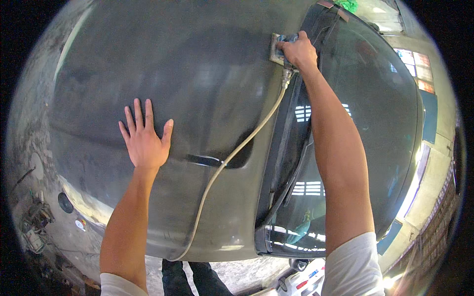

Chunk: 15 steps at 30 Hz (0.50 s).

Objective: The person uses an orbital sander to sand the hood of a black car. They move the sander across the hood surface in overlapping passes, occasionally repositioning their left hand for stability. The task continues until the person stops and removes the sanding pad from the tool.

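Observation:
A dull dark grey car hood (197, 93) spreads beneath both my arms. My left hand (147, 143) rests flat on it, fingers spread, holding nothing. At the hood's far right, beside the windshield, my right hand (301, 52) is wrapped round an air sander (275, 49). The sander's pad lies against the hood; my fingers partly hide its body. From its metal fitting (286, 75) a pale air hose (238, 149) curves back toward me, crossing a dark hood scoop (241, 157) and dropping over the near edge.
The glossy windshield (370, 128) adjoins the hood on the right, with a black wiper (292, 183) along its base. Mechanical parts (35, 227) lie on the floor at left. A white car (303, 281) stands near the bottom. Something green (348, 5) sits at the far right corner.

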Each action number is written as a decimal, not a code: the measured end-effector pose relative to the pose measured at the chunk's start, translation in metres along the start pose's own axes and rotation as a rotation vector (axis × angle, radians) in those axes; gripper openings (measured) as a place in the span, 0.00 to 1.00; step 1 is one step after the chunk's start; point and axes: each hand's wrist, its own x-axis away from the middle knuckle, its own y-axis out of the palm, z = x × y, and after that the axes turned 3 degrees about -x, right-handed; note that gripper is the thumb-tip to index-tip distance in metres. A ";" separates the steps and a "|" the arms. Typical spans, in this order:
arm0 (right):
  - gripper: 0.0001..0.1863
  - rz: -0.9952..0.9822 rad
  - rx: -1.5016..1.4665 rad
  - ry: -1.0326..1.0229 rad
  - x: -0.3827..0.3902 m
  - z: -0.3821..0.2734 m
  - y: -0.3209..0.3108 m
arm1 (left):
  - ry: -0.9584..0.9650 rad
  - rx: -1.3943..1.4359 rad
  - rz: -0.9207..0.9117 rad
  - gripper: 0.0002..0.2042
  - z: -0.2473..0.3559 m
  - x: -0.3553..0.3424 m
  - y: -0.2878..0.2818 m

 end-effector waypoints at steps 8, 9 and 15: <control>0.36 -0.031 -0.064 -0.003 0.142 0.012 0.009 | -0.005 -0.026 0.035 0.40 0.002 -0.002 0.004; 0.34 -0.030 -0.062 0.000 0.171 0.012 0.011 | -0.007 -0.026 0.025 0.40 0.001 -0.002 0.004; 0.33 -0.240 -0.032 -0.031 0.316 0.029 0.013 | -0.006 -0.048 0.016 0.39 0.002 -0.002 0.004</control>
